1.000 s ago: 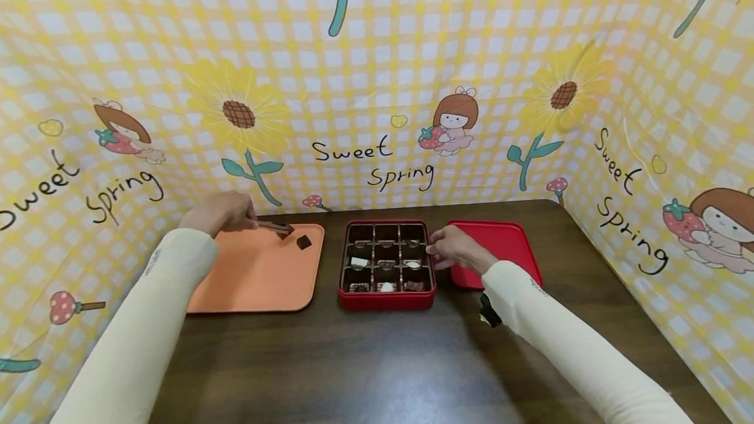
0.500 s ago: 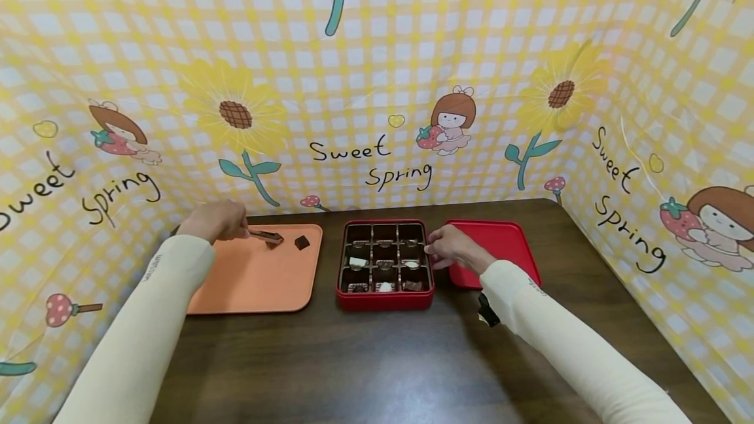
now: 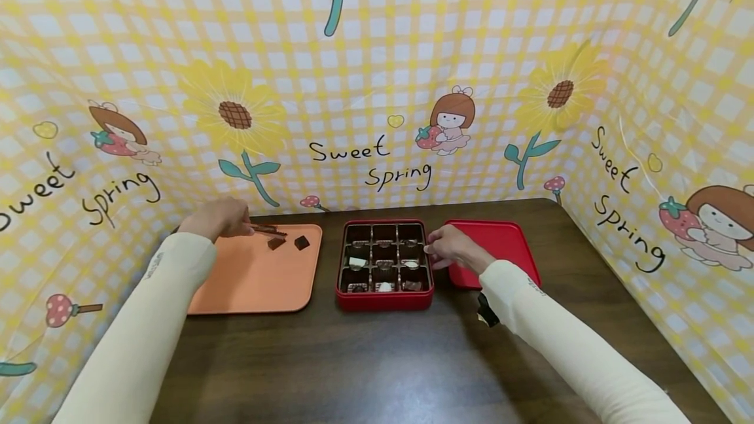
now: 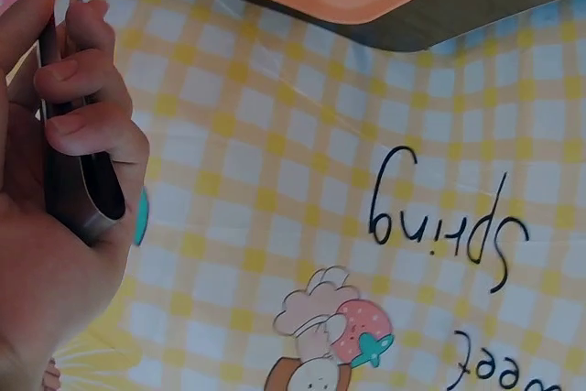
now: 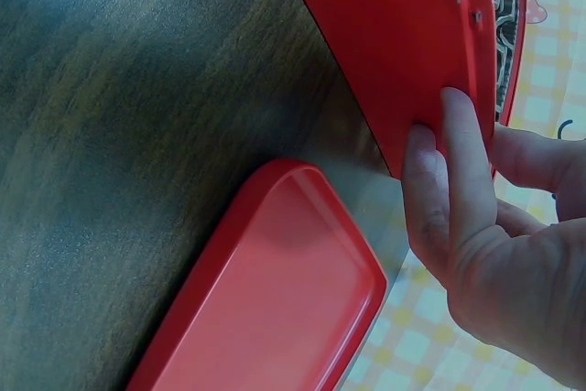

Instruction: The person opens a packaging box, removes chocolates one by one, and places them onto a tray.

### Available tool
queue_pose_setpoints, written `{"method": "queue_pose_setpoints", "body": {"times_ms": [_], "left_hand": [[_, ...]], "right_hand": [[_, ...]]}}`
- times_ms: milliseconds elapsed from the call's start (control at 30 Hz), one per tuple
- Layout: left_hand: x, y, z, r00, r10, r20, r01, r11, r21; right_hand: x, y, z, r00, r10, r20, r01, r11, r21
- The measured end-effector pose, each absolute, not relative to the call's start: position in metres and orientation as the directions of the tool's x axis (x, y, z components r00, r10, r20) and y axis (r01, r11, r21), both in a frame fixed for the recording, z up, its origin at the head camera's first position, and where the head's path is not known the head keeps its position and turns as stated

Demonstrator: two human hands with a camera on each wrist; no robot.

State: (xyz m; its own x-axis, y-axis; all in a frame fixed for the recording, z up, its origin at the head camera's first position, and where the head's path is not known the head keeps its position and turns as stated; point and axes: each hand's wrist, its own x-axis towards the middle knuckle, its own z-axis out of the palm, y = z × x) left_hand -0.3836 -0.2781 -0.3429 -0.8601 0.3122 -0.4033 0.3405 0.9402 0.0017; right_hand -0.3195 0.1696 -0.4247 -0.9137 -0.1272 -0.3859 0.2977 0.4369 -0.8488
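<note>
My left hand [image 3: 218, 218] grips metal tongs [image 4: 78, 180], fingers wrapped around both arms near the bent end. In the head view the tips of the tongs hover right over a brown square chocolate [image 3: 275, 243] on the orange tray [image 3: 253, 286]. To its right lies a second, darker square chocolate [image 3: 302, 243]. My right hand [image 3: 450, 246] rests against the right side of a red box [image 3: 385, 301], fingers straight along its outer wall in the right wrist view, another finger at the rim. Dividers split the box into several compartments, some with white or dark pieces inside.
A red lid [image 3: 501, 241] lies right of the box, partly behind my right hand and sleeve. The brown wooden table [image 3: 377, 365] extends in front. Yellow checked cloth [image 3: 377, 84] encloses the back and both sides.
The tongs moved left from near the darker chocolate, then their tips lifted slightly. The brown chocolate now lies farther left on the tray. My right hand stays on the box.
</note>
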Motion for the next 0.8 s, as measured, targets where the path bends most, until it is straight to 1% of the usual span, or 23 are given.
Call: {"method": "queue_pose_setpoints", "body": {"times_ms": [167, 367, 467, 600, 800], "left_hand": [[-0.390, -0.260, -0.337, -0.867, 0.352, -0.352, 0.375, 0.927, 0.001], [-0.391, -0.224, -0.329, -0.866, 0.397, -0.304, 0.394, 0.916, 0.073], [-0.392, -0.203, -0.327, -0.862, 0.424, -0.279, 0.418, 0.905, 0.083], [-0.394, -0.178, -0.325, -0.838, 0.479, -0.261, 0.474, 0.876, 0.083], [-0.392, -0.145, -0.320, -0.812, 0.519, -0.265, 0.517, 0.852, 0.083]], "right_hand": [[-0.320, 0.172, -0.424, -0.912, -0.121, -0.391, 0.306, 0.433, -0.848], [-0.320, 0.175, -0.425, -0.914, -0.121, -0.387, 0.301, 0.438, -0.847], [-0.321, 0.175, -0.425, -0.915, -0.117, -0.386, 0.300, 0.441, -0.846], [-0.321, 0.175, -0.425, -0.917, -0.108, -0.384, 0.303, 0.440, -0.846], [-0.320, 0.172, -0.427, -0.917, -0.120, -0.380, 0.298, 0.428, -0.854]]}}
